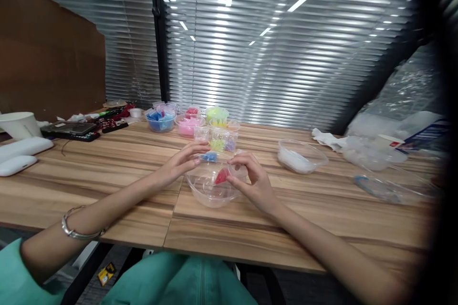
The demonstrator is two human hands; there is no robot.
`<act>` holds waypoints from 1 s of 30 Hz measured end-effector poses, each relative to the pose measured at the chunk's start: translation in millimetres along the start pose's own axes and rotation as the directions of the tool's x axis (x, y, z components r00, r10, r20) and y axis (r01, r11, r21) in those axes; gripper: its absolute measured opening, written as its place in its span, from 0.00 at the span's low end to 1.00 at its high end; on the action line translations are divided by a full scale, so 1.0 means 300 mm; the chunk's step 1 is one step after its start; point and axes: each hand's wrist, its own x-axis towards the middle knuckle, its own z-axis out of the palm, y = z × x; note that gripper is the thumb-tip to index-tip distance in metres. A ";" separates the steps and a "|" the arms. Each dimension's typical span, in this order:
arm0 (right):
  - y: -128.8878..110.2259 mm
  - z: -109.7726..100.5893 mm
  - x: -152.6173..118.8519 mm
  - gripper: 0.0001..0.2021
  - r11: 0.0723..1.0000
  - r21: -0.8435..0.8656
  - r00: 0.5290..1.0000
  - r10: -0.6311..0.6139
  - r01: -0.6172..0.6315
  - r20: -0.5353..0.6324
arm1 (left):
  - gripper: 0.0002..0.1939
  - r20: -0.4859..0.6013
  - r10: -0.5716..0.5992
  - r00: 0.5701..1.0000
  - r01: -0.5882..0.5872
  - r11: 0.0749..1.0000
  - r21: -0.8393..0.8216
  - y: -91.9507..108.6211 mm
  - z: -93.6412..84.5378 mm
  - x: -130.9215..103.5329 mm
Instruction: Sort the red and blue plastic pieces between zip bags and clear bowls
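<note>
My right hand [254,182] pinches a small clear bag with red contents [222,176] over an empty clear plastic bowl [211,193] on the wooden table [107,186]. My left hand [181,163] reaches in from the left above the bowl's far rim; its fingertips touch the top of the same little bag, close to a small bag with blue contents [209,157]. A silver bracelet [77,231] sits on my left wrist.
Bowls of blue [160,121], pink [188,126] and green [216,114] bits stand at the back, with small bead bags [218,142] in front. A clear bowl with white bits [300,156] sits right. Plastic wrap and a cup lie far right; a calculator [69,129] and white cup [19,125] are left.
</note>
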 end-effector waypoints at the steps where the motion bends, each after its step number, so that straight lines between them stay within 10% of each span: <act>1: 0.002 0.001 -0.001 0.13 1.000 0.008 1.000 -0.002 0.002 0.006 | 0.19 0.003 0.001 1.000 -0.001 1.000 0.020 0.005 0.001 -0.001; 16: -0.006 0.009 -0.004 0.13 0.995 0.101 1.000 0.028 -0.028 0.002 | 0.14 -0.101 0.043 0.994 -0.035 0.997 0.074 -0.025 0.007 -0.008; 24: -0.003 -0.046 0.033 0.11 0.997 0.073 0.913 0.004 0.029 -0.408 | 0.11 -0.274 -0.038 0.961 0.017 0.997 -0.080 -0.043 0.012 -0.022; 30: 0.079 -0.091 0.060 0.13 0.979 -0.003 0.853 0.177 -0.204 -0.491 | 0.10 -0.275 -0.035 0.961 0.016 0.998 -0.068 -0.040 0.015 -0.017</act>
